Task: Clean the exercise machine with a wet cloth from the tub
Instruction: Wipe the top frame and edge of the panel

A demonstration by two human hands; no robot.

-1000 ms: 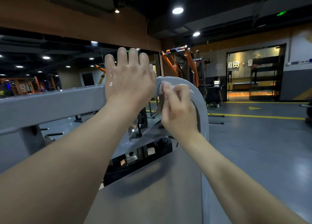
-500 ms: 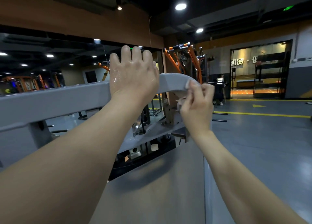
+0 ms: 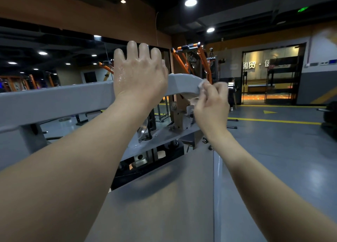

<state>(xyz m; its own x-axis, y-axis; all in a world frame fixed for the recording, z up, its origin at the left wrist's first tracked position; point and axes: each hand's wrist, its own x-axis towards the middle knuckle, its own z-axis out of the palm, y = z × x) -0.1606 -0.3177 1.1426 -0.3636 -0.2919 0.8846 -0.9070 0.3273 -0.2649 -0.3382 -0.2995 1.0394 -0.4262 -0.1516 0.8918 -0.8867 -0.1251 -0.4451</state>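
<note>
The exercise machine's grey top bar (image 3: 54,101) runs across the view and curves down at its right end. My left hand (image 3: 139,74), wet with drops, lies over the top of the bar with its fingers hooked over the far side. My right hand (image 3: 211,103) is closed around a small pale cloth (image 3: 201,84) and presses it against the curved right end of the bar. Only a corner of the cloth shows above my fingers. Below the bar stands the machine's grey side panel (image 3: 164,205). The tub is out of view.
Inside the frame, under the bar, sit a pulley and dark weight-stack parts (image 3: 145,132). An orange machine (image 3: 191,59) stands behind. A mirror wall (image 3: 45,63) is at the left. Grey floor with a yellow line (image 3: 273,121) spreads right toward a doorway (image 3: 271,76).
My right hand with the cloth has slid rightward along the bar's curve, from the top of the bend to its outer end. My left hand has stayed on the bar.
</note>
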